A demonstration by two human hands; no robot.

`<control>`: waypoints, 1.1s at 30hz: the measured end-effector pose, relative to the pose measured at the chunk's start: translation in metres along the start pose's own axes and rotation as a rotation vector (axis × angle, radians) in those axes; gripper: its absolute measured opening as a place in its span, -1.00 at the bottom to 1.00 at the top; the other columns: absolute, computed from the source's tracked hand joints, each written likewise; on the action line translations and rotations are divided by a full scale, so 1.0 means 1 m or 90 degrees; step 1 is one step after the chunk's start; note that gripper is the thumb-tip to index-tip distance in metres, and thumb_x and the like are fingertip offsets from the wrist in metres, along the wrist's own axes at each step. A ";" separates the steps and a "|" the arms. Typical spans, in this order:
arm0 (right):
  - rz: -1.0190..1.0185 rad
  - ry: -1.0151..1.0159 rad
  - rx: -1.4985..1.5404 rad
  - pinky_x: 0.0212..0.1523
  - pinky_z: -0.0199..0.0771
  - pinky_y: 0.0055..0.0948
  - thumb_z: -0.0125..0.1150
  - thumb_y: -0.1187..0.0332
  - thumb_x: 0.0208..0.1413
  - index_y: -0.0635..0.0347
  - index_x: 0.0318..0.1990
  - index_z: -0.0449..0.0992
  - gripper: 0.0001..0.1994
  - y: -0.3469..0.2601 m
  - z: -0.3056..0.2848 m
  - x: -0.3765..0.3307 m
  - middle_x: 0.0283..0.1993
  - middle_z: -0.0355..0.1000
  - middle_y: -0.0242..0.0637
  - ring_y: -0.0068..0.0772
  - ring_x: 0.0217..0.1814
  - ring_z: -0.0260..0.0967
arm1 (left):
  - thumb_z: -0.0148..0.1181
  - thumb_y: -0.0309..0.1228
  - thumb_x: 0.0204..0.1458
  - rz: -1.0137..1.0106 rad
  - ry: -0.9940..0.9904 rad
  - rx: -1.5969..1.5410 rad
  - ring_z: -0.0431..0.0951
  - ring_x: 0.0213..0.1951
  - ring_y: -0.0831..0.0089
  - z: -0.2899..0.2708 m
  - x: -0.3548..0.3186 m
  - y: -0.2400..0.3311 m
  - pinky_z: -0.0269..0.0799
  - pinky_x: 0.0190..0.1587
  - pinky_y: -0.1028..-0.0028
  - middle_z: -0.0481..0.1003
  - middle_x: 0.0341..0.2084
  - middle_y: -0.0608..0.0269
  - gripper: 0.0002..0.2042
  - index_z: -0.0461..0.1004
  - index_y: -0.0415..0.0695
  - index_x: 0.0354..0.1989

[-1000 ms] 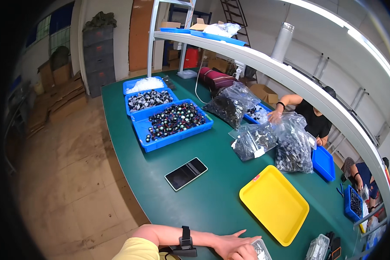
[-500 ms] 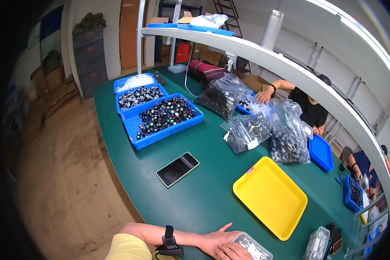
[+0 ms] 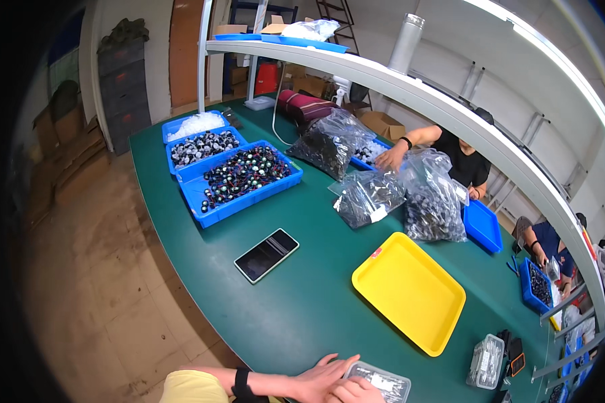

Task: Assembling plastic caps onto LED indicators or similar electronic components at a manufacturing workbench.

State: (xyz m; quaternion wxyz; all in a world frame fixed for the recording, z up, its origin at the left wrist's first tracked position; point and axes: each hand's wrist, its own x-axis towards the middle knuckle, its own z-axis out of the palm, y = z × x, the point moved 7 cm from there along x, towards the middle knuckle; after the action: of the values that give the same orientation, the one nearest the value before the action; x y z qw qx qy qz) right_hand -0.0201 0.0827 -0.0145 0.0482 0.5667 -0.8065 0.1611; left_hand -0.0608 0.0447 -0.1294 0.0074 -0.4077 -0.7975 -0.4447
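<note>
At the lower edge, a clear plastic box [image 3: 391,384] holding small white and silvery pieces sits on the green table. My left hand [image 3: 319,381] lies along its left side, fingers stretched out and thumb apart. Across the left hand's fingers comes my right hand [image 3: 356,391], its fingers bent and close together at the box's near-left corner. Whatever is under those fingers is hidden, and the frame cuts off the lower part of this hand. A black strap [image 3: 241,384] circles my left wrist.
Beyond my hands are a yellow tray [image 3: 410,295] and a phone [image 3: 267,255]. Blue trays [image 3: 212,216] of small parts stand far left. Another clear box [image 3: 485,363] is at right. Past the plastic bags [image 3: 433,211], a co-worker's hand [image 3: 391,158] reaches into a blue tray.
The whole view has shifted, so the table's things sit slightly further left and higher. My left hand's fingers have spread and straightened beside the box; my right hand stays at its corner.
</note>
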 end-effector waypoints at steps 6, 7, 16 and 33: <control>-0.112 0.065 0.173 -0.31 0.18 -0.26 0.17 0.42 -0.38 0.19 -0.67 0.35 -0.89 -0.012 0.013 0.007 -0.57 0.19 -0.25 -0.27 -0.49 0.17 | 0.21 0.06 -0.34 -0.072 -0.011 -0.169 0.10 0.15 0.08 0.018 -0.023 0.001 -0.34 0.19 -0.11 0.18 0.01 -0.07 -0.20 0.14 -0.18 0.08; -0.106 0.103 0.215 -0.31 0.18 -0.26 0.16 0.45 -0.38 0.19 -0.67 0.35 -0.90 -0.008 0.011 0.006 -0.58 0.19 -0.26 -0.28 -0.51 0.17 | 0.21 0.06 -0.35 -0.075 -0.061 -0.157 0.10 0.15 0.09 0.013 -0.019 0.007 -0.35 0.20 -0.10 0.19 0.01 -0.06 -0.19 0.14 -0.18 0.08; -0.153 0.178 0.312 -0.42 0.08 -0.30 0.19 0.51 -0.37 0.19 -0.69 0.34 -0.89 -0.008 0.010 0.001 -0.64 0.17 -0.33 -0.32 -0.59 0.12 | 0.28 0.01 -0.37 -0.225 0.000 -0.316 0.15 0.13 0.07 0.060 -0.034 -0.045 -0.21 0.23 0.08 0.21 0.00 -0.08 -0.18 0.13 -0.19 0.08; 0.176 -0.068 0.261 0.06 0.23 -0.22 0.16 0.22 0.01 0.26 -0.04 0.28 -0.58 0.096 -0.046 0.158 0.07 0.15 0.04 0.00 0.15 0.12 | 0.06 -0.37 0.02 -0.391 0.870 0.047 0.25 0.04 0.34 -0.328 -0.198 -0.105 0.28 -0.03 0.41 0.19 0.04 0.11 -0.57 0.17 -0.21 0.06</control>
State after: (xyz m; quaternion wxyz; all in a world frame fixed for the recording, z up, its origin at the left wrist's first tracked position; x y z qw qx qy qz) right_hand -0.1697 -0.0157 0.0503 -0.1331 0.4564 -0.8283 0.2963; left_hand -0.1127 -0.3458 -0.0785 0.3900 0.2007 -0.7078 -0.5538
